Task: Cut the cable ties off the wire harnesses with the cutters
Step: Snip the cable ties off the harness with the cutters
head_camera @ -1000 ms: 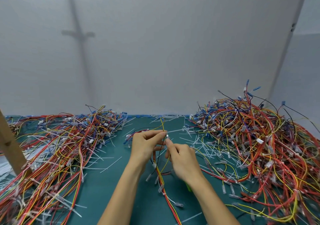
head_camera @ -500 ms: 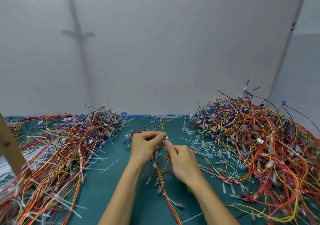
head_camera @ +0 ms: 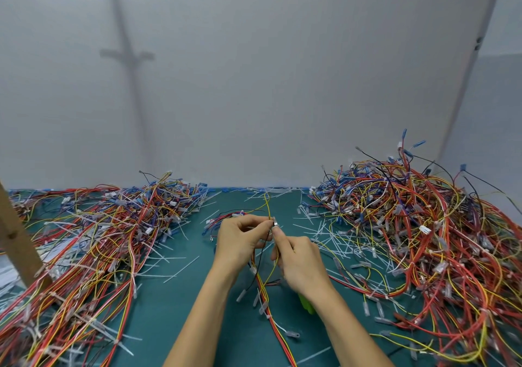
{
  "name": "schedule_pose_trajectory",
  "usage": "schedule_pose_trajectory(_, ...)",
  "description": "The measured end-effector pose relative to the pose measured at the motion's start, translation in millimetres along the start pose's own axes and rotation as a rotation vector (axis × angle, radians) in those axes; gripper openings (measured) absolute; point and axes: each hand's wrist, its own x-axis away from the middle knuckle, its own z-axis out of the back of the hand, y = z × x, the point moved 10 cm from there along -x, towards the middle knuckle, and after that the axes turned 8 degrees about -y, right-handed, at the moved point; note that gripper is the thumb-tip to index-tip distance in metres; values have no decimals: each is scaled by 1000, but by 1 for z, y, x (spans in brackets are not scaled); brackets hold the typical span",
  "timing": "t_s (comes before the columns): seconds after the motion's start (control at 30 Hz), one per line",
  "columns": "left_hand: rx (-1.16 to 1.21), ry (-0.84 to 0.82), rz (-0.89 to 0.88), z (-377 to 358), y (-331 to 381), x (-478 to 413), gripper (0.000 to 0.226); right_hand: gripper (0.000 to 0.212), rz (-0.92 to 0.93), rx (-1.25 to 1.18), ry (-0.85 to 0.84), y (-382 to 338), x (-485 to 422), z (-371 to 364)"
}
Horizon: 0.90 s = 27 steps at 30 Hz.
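My left hand (head_camera: 240, 242) pinches a wire harness (head_camera: 264, 290) of red, yellow and black wires above the middle of the green mat. Its wires hang down toward me, and one yellow wire runs up and away. My right hand (head_camera: 302, 262) grips the cutters (head_camera: 307, 306). Their green handle shows below my wrist, and the metal tip sits at the harness right by my left thumb and forefinger. The cable tie at that spot is too small to make out.
A high heap of tied harnesses (head_camera: 418, 242) fills the right side. A flatter heap (head_camera: 93, 242) covers the left. Cut white ties (head_camera: 324, 236) lie scattered on the green mat (head_camera: 175, 304). A wooden post (head_camera: 17, 239) leans at the left edge. A white wall rises behind.
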Motion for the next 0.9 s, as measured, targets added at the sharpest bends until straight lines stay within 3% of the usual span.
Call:
schedule_pose_trajectory(0.13,-96,-26,-20,-7,2,0,6,66,-43,-60,43,4,1,4)
schedule_pose_trajectory(0.33,-33,113,-22,9,2,-1,6,62,-112,-243,51,9,3,0)
schedule_pose_trajectory(0.5,-118,218,-41,26,3,1,7,39,-99,-153,-26,4,2,-1)
schedule_pose_trajectory(0.7,192,200,-28,28,0,-2,14,21,-102,-87,-49,3,1,-5)
schedule_pose_trajectory(0.9,307,312,-5,42,-10,0,20,23,-122,-419,98,6,3,15)
